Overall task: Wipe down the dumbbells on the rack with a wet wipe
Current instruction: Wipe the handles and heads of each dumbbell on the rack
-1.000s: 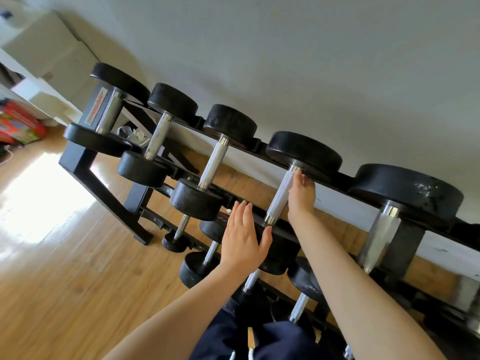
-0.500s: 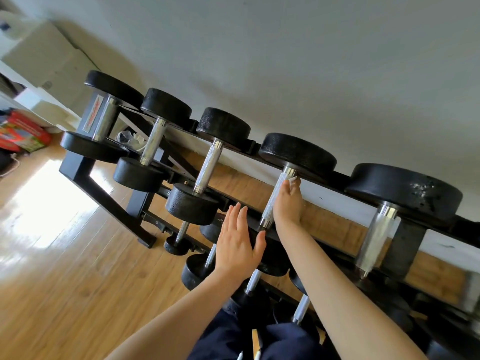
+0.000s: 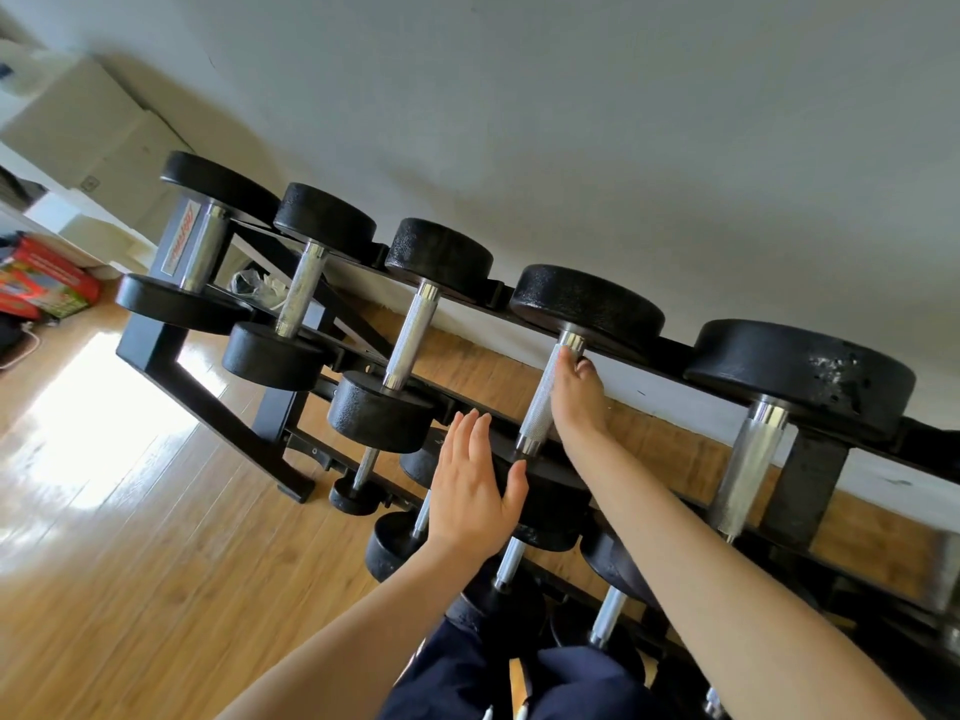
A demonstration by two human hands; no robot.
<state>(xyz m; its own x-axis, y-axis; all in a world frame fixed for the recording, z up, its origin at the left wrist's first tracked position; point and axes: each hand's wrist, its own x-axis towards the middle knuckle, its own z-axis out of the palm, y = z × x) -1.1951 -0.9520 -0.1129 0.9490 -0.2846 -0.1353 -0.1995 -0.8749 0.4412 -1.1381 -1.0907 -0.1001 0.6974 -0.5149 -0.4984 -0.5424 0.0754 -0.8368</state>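
- The right hand (image 3: 577, 402) is sliding up the knurled handle (image 3: 545, 394) of the fourth dumbbell (image 3: 587, 304) on the top rail of the rack (image 3: 171, 356); over the last second it has moved from about mid-handle to the far end, just under the back weight.
- Its fingers are curling round the far side of the handle. A scrap of white showed at the fingertips half a second ago, likely the wipe; now the wipe is hidden, so whether it is still in the grip cannot be told.
- The left hand (image 3: 475, 491) is staying flat and relaxed, fingers straight and together, resting against the front weight (image 3: 545, 504) of the same dumbbell, probably steadying it. It has barely shifted.
- The camera has drifted slightly, so the whole rack is sitting a little differently in view.
- Judging by this, the handle stroke is reaching its end; the weights of this dumbbell and the large dumbbell (image 3: 800, 376) to the right may still be waiting.
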